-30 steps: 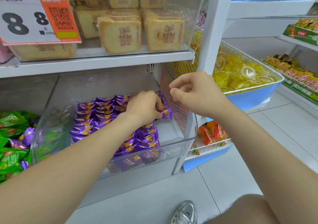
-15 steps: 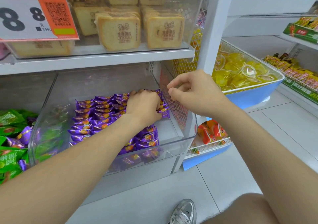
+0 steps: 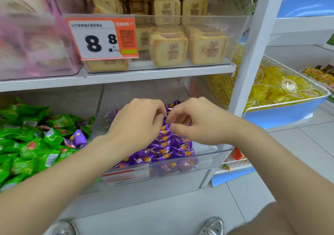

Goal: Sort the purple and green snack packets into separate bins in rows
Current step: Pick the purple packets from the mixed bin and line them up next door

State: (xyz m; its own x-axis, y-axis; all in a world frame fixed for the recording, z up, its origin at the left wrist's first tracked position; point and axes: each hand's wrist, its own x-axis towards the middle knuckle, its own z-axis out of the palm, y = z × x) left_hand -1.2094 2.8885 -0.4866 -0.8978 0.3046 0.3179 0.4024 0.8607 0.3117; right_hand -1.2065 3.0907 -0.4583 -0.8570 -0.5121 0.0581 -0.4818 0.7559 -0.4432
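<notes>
- While both hands are reaching into the clear bin (image 3: 213, 156) under the shelf (image 3: 126, 75), the left hand (image 3: 139, 121) and right hand (image 3: 198, 126) are meeting over the purple packets (image 3: 168, 150) and covering the back of the pile.
- Left fingers (image 3: 155, 109) are curling downward, their tips sinking out of sight among the wrappers. I cannot tell whether they are pinching a packet.
- Right fingers (image 3: 182, 111) are curling too, with the thumb pointing toward the left hand just above the packets. Anything between thumb and forefinger is being hidden, so I cannot tell about that hold either.
- Purple packets are lying in overlapping rows across the left and middle of the bin, leaving a bare strip of its bottom at the right. Those nearest the front are showing only as blurs through the clear wall, partly behind a red label strip (image 3: 126, 174).
- Green packets (image 3: 32, 144) are piling loosely in the neighbouring space to the left and running off the frame edge. A stray purple packet (image 3: 78, 138) is lying among them, just beside the clear bin's side wall.
- Square biscuit packs (image 3: 169, 51) are sitting above, partly behind a price tag (image 3: 102, 38) whose small print is too soft to read.
- Pink packs (image 3: 27, 36) at the upper left are smearing into blur.
- Yellow jelly cups (image 3: 276, 88) are filling a blue-sided basket (image 3: 282, 116) at the right.
- Silver shoes (image 3: 214, 225) are peeking in at the bottom edge, cropped.
</notes>
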